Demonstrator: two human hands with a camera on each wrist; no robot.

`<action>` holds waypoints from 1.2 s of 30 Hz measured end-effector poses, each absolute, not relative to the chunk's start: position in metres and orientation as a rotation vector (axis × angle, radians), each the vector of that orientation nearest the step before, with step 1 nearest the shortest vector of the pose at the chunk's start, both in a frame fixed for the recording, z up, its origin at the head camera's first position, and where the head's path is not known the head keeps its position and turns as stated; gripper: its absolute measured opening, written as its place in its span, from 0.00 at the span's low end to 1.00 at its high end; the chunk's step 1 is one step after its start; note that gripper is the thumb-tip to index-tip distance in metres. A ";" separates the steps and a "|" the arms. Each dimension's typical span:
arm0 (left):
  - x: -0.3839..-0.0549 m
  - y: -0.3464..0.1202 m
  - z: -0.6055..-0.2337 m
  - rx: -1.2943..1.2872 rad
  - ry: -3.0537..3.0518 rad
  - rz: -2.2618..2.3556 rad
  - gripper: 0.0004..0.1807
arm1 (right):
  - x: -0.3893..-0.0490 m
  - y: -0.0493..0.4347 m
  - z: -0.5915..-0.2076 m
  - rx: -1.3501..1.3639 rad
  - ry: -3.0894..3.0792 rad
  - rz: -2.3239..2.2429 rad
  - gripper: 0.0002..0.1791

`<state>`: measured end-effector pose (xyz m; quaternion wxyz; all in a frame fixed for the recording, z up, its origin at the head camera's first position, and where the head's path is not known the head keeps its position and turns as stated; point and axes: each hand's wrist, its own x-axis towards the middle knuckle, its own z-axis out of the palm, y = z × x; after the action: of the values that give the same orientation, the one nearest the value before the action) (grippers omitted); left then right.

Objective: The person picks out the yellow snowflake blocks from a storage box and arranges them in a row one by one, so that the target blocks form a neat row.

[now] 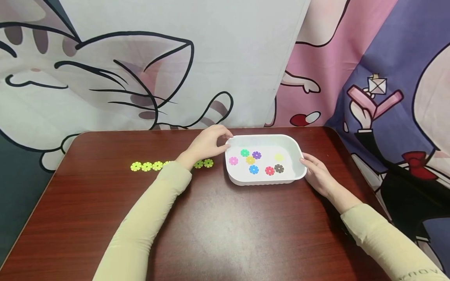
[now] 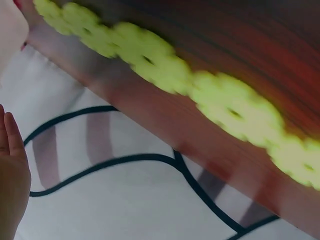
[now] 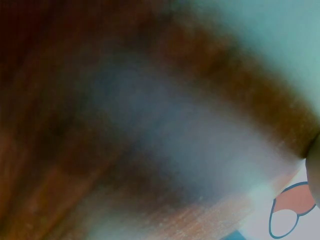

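Observation:
A white rectangular tray (image 1: 265,182) is between the two hands at the back of the table. My left hand (image 1: 208,145) holds its left back corner, thumb at the rim and fingertips near the back edge. At the right end, my right hand (image 1: 319,175) grips the side with the thumb over the rim. Flower-shaped plastic discs lie spread inside, among them a pink disc (image 1: 233,160), a blue disc (image 1: 254,169) and a black disc (image 1: 279,168). Under the left forearm runs a row of yellow-green flower discs (image 2: 235,111), its middle partly hidden in the head view.
The dark red-brown wooden table (image 1: 225,230) extends toward me. Right behind its back edge hangs a cloth (image 1: 246,78) printed with cartoon figures. The right wrist view is mostly blurred.

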<state>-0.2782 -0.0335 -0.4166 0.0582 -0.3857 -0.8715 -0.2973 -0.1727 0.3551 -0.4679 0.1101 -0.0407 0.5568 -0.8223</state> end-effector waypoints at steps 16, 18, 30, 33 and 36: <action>-0.276 0.026 -0.406 -1.257 -2.691 -0.919 0.16 | -0.174 0.356 -0.469 -0.113 1.648 -2.404 0.15; -0.275 0.034 -0.406 -1.272 -2.697 -0.910 0.16 | -0.175 0.356 -0.470 -0.113 1.646 -2.402 0.15; -0.275 0.069 -0.399 -1.424 -2.712 -0.789 0.16 | -0.174 0.357 -0.470 -0.118 1.657 -2.395 0.15; -0.276 0.074 -0.397 -1.464 -2.710 -0.768 0.16 | -0.174 0.357 -0.470 -0.115 1.656 -2.397 0.15; -0.277 0.079 -0.393 -1.480 -2.728 -0.734 0.16 | -0.174 0.357 -0.470 -0.115 1.655 -2.399 0.16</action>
<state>-0.2769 0.0793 -0.3933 -0.0239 -0.4638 -0.8552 -0.2300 -0.1740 0.3569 -0.4703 0.1122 -0.0391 0.5639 -0.8173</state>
